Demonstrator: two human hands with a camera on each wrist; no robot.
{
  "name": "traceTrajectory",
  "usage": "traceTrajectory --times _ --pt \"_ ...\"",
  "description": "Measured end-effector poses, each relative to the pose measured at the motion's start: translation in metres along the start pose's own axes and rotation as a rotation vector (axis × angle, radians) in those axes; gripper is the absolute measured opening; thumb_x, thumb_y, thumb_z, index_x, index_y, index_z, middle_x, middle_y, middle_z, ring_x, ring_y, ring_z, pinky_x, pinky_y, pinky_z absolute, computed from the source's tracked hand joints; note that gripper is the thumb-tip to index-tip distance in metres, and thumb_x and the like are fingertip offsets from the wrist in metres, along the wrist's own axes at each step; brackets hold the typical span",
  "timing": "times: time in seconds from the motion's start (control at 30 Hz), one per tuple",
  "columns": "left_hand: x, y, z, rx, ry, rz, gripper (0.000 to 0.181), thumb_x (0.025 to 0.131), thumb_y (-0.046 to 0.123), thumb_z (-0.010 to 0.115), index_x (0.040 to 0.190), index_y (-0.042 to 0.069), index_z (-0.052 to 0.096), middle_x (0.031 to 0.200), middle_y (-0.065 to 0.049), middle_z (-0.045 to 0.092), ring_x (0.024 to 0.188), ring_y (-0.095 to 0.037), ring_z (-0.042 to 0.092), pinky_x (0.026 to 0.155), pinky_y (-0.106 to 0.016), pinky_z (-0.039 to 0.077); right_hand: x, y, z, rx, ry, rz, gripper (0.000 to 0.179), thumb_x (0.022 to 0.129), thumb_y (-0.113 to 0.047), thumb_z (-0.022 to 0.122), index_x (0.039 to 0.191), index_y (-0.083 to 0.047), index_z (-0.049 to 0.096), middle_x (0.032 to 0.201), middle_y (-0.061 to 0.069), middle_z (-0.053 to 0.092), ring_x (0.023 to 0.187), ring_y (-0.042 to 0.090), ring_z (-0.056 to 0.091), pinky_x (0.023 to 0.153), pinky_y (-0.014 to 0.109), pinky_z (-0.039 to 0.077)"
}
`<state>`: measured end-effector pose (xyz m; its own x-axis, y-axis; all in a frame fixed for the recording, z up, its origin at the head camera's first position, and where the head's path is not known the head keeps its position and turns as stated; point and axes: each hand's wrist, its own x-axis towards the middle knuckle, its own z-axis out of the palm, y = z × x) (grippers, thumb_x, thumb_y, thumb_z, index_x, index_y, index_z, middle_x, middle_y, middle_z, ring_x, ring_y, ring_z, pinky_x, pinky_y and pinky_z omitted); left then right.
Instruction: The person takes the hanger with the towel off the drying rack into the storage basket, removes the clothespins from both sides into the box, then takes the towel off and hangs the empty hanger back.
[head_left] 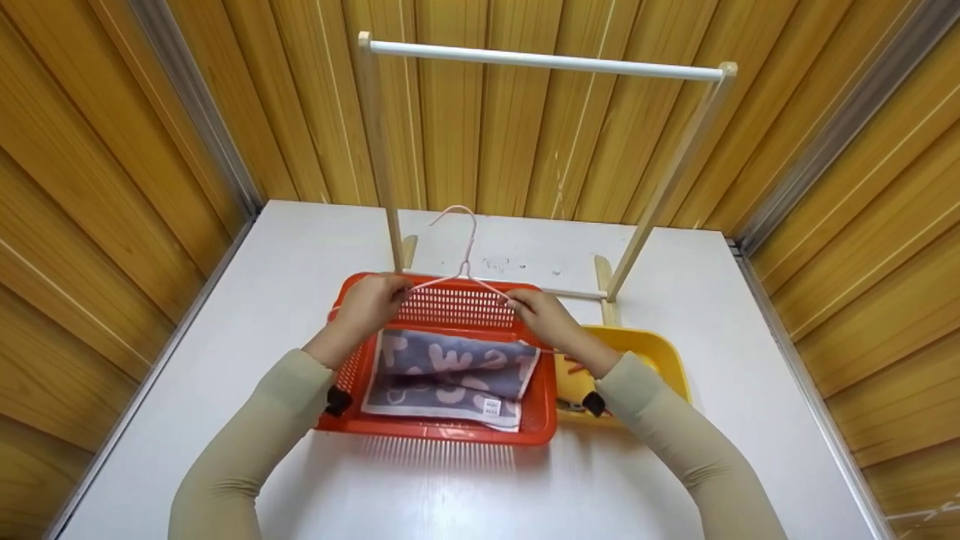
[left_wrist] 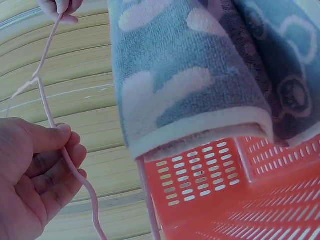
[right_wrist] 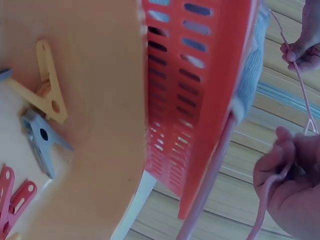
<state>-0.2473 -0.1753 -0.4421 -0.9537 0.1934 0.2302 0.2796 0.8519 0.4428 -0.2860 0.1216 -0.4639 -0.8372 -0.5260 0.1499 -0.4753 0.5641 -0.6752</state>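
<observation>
My left hand (head_left: 371, 301) and right hand (head_left: 546, 319) pinch the two sloping shoulders of a pink clothes hanger (head_left: 466, 268). Its hook points up and away from me, between the hands. A grey-blue towel (head_left: 454, 356) with pale pink letter shapes and a white border is draped over the hanger's lower bar, which shows below the towel's edge in the left wrist view. Beneath the towel is a red slotted basket (head_left: 442, 433). In the left wrist view, the thumb and fingers of the left hand (left_wrist: 37, 172) close around the hanger's wire.
Behind the basket stands a wooden rack with a white top rail (head_left: 547, 60). To the right, partly under my right arm, a yellow tray (head_left: 667, 356) holds several clothespins, among them a yellow clothespin (right_wrist: 44, 82) and a grey clothespin (right_wrist: 40, 140). Wood-look walls enclose the white table (head_left: 750, 420).
</observation>
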Motion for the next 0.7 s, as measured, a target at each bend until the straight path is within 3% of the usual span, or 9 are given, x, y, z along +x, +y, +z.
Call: traceTrajectory --times 0.13,0.27,0.4,0.57,0.7 --pt "-0.001 0.003 -0.003 -0.012 0.045 0.028 0.014 0.094 0.003 0.068 0.105 0.002 0.077 0.104 -0.017 0.078 0.097 -0.033 0.075 0.089 -0.050 0.060 -0.003 -0.004 0.000 0.032 0.074 0.010 0.022 0.103 -0.006 0.055 0.110 0.007 0.071 0.093 0.023 0.071 0.076 0.019 0.053 0.073 0.031 0.044" --pt "-0.002 0.010 -0.007 -0.015 0.023 -0.005 0.021 0.095 0.007 0.069 0.114 0.004 0.076 0.111 -0.017 0.077 0.103 -0.034 0.074 0.093 -0.051 0.059 -0.007 -0.010 -0.002 0.059 0.118 0.021 0.022 0.102 -0.005 0.056 0.113 0.007 0.071 0.104 0.025 0.074 0.079 0.021 0.056 0.073 0.029 0.045" --pt "-0.004 0.019 -0.012 0.004 0.036 0.001 0.030 0.094 0.011 0.071 0.123 0.006 0.072 0.120 -0.018 0.074 0.114 -0.037 0.070 0.098 -0.053 0.058 -0.012 -0.016 -0.007 0.084 0.138 0.036 0.023 0.102 -0.006 0.057 0.114 0.006 0.071 0.097 0.022 0.072 0.073 0.018 0.049 0.068 0.026 0.039" --pt "-0.011 0.028 -0.015 0.072 0.190 0.159 0.032 0.090 0.008 0.076 0.122 0.005 0.071 0.117 -0.020 0.072 0.110 -0.039 0.069 0.092 -0.052 0.060 -0.016 -0.021 -0.011 0.084 0.136 0.017 0.021 0.102 -0.005 0.057 0.113 0.006 0.072 0.095 0.021 0.072 0.071 0.015 0.046 0.066 0.025 0.038" --pt "-0.018 0.031 -0.012 0.107 0.274 0.286 0.029 0.089 0.007 0.077 0.117 0.005 0.072 0.108 -0.017 0.073 0.101 -0.034 0.070 0.087 -0.048 0.062 -0.019 -0.022 -0.012 0.095 0.129 0.019 0.021 0.102 -0.004 0.056 0.111 0.006 0.072 0.100 0.024 0.074 0.073 0.015 0.048 0.069 0.025 0.040"
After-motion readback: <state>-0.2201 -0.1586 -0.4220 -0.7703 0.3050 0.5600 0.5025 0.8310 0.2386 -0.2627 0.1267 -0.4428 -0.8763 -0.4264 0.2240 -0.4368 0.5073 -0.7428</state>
